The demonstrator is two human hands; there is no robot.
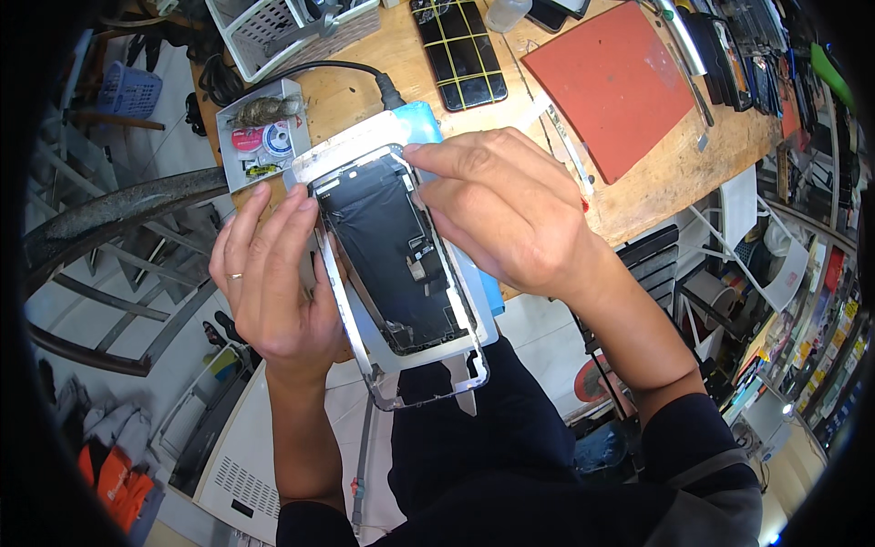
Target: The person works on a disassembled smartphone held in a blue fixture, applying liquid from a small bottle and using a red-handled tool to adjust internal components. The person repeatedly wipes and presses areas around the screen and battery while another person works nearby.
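Observation:
A phone screen panel (378, 242), its dark back facing up with small flex parts, lies over a flat white and blue device (417, 120) at the bench's near edge. Around the panel runs a thin pale bezel frame (355, 351); its near end stands away from the panel and sticks out past the device. My left hand (278, 287) holds the left side, fingertips on the upper left edge and thumb alongside. At the upper right corner my right hand (515, 205) pinches the frame between thumb and index finger. Its other fingers are curled, and anything small within them is hidden.
A black cable (346, 67) runs to the device's far end. A small white box (301, 109) with spools and a grey crate (346, 41) stand left. Farther back lie a phone with yellow bands (458, 55), a red mat (606, 87) and tools (700, 105). A curved bar (123, 214) is at left.

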